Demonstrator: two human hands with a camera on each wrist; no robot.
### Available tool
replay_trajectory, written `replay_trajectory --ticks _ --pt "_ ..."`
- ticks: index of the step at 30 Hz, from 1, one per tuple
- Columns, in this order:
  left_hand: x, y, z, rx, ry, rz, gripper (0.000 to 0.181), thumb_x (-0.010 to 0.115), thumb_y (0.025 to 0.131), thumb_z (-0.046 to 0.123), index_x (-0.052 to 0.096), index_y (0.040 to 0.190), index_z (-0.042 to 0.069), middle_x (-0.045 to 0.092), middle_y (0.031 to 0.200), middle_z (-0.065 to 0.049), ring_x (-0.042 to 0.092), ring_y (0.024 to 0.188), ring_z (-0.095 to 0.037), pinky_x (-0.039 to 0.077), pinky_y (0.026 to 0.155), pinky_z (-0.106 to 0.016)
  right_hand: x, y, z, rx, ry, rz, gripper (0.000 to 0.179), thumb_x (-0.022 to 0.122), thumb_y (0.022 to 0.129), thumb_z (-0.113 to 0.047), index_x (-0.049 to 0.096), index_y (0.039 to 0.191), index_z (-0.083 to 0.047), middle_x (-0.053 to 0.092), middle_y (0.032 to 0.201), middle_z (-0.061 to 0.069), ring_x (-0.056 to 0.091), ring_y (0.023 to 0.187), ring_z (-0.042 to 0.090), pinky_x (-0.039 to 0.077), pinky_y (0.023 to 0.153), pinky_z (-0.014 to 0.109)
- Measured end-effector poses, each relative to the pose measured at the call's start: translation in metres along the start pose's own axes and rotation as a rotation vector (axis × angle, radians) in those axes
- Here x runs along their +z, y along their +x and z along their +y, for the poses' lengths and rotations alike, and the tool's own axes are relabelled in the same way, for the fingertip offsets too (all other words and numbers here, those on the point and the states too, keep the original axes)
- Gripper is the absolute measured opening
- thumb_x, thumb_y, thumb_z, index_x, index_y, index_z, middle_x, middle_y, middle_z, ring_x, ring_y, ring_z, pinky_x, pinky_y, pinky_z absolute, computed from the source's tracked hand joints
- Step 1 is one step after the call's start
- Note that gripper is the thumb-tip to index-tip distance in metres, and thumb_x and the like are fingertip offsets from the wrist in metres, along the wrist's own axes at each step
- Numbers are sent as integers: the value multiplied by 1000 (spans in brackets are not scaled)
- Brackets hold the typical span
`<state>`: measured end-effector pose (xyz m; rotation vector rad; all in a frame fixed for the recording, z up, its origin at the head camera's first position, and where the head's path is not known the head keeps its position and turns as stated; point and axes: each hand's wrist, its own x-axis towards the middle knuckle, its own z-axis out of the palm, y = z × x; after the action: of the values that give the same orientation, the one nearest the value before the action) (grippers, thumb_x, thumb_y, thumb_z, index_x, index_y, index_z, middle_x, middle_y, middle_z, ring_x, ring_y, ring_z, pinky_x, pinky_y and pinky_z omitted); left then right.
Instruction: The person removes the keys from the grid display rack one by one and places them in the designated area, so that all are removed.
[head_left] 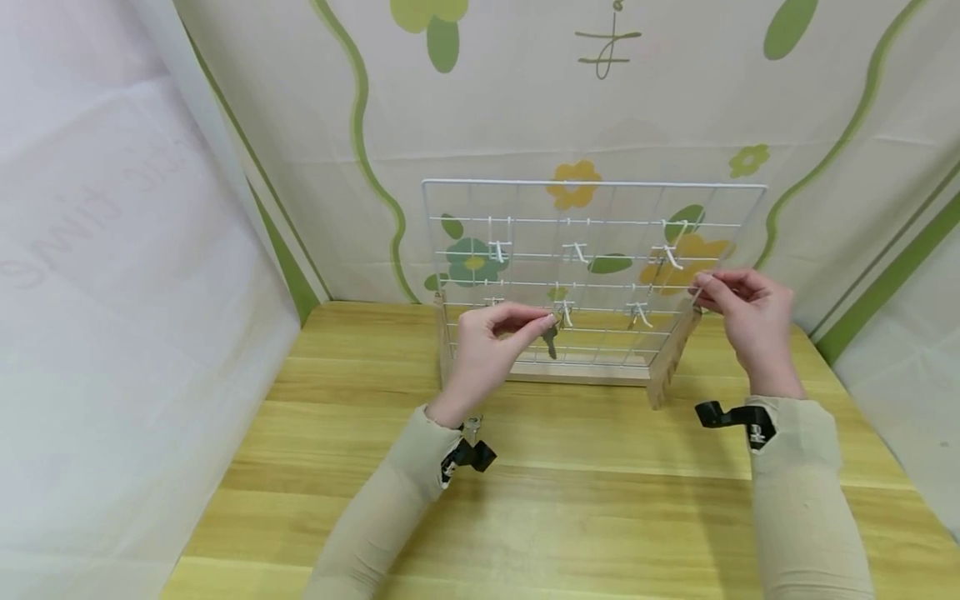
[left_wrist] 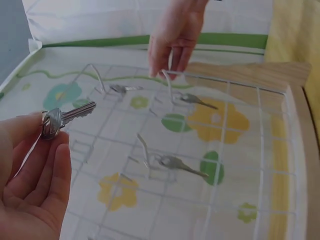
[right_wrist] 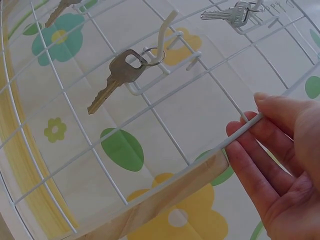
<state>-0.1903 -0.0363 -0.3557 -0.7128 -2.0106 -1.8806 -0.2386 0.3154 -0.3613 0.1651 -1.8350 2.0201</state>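
My left hand (head_left: 483,346) pinches a metal key (head_left: 551,342) by its ring, between thumb and index finger, in front of the rack's lower middle. In the left wrist view that key's (left_wrist: 75,114) blade points away from the fingers. A white wire grid rack (head_left: 592,182) stands upright in a wooden base (head_left: 663,375). My right hand (head_left: 753,317) holds the rack's right edge wire with its fingertips. Several white hooks (head_left: 573,252) jut from the grid. Keys hang from some of them, including a brass-toned key (right_wrist: 120,75) in the right wrist view.
Another key (head_left: 473,427) lies on the wooden table (head_left: 585,533), close to the left wrist and partly covered by its camera mount (head_left: 468,456). A patterned cloth (head_left: 495,100) hangs just behind the rack. White cloth (head_left: 112,333) borders the left side.
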Motion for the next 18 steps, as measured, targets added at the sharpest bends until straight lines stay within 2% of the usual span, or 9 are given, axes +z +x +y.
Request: replay_trajectory --ticks 5,10,18 --pt "-12 -18 -17 -91 36 8 12 78 93 18 80 100 8 76 95 2 70 83 -18 55 68 -28 1 0 -1 5 -3 2 25 79 89 -5 70 104 13 75 95 10 74 83 18 57 74 27" --pt "-19 -37 -39 -176 20 -38 14 78 94 19 80 101 7 76 96 1 72 86 -24 57 72 -31 1 1 -1 0 6 1 24 79 89 -4 70 104 13 75 95 10 74 83 18 57 74 27" --pt "-22 -63 -72 -318 74 -112 11 77 94 20 80 101 11 76 97 2 70 85 -16 57 74 -30 2 -1 -2 1 15 0 23 79 89 -3 69 103 13 75 95 11 74 83 18 57 74 27"
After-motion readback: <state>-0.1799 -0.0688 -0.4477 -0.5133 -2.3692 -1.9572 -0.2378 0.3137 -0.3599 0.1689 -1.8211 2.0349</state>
